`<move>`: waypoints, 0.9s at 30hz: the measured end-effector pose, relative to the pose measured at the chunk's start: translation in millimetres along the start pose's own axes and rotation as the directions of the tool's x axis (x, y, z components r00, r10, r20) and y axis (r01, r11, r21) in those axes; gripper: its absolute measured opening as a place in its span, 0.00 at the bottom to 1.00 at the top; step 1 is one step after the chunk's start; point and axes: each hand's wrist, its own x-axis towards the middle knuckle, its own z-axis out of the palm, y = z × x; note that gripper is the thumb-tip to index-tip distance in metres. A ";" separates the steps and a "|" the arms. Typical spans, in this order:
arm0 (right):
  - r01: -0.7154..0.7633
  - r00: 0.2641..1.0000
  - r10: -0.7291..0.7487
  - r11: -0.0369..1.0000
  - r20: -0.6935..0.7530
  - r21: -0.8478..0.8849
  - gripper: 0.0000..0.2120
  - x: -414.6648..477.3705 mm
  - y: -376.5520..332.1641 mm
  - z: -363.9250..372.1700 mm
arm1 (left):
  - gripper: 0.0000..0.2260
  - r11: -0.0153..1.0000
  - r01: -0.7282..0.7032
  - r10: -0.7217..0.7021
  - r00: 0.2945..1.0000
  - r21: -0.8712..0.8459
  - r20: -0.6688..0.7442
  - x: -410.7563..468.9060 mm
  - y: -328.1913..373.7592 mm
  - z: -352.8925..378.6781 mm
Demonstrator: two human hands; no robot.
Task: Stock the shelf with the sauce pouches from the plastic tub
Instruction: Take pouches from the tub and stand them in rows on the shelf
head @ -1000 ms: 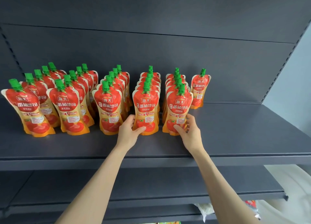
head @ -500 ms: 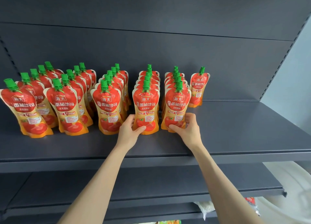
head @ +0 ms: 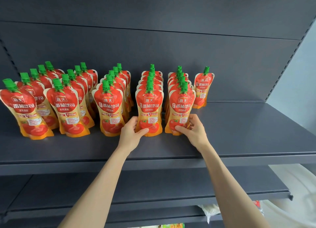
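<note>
Pouches stand in five rows on the shelf [head: 239, 133], green caps up, and a lone pouch [head: 203, 89] starts a sixth row at the back right. Left hand [head: 130, 133] grips the fourth row's front pouch, call it the left pouch [head: 149, 106], low down, with the thumb across the face and the fingers behind its left edge. Right hand [head: 194, 130] clamps the right pouch [head: 182, 106], front of the fifth row, thumb on the front and fingers curled round the right edge.

And the change: a second ago the right pouch leans out, and now it stands upright, tucked against its row. The left pouch barely shifts. Both rest on the shelf and both grips stay on. That looks like squaring the fronts rather than adding stock. Next, I'd judge, comes letting go and fetching more for the sixth row. What is probably the tub [head: 301, 185] shows pale below right.
</note>
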 end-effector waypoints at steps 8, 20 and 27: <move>-0.010 1.000 0.011 1.000 0.017 -0.017 0.21 -0.9 1.7 3.2 | 0.17 1.000 0.002 -0.002 1.000 0.020 0.008 -0.3 0.9 0.3; -0.026 0.999 0.020 0.991 -0.047 -0.128 0.28 -10.6 -6.3 3.8 | 0.21 0.996 0.074 -0.074 0.997 0.047 -0.011 -4.7 7.9 -0.8; -0.046 0.991 0.011 0.965 -0.136 -0.258 0.31 -29.2 -7.5 2.4 | 0.28 0.992 0.081 -0.082 0.997 0.097 0.008 -24.6 10.5 -1.2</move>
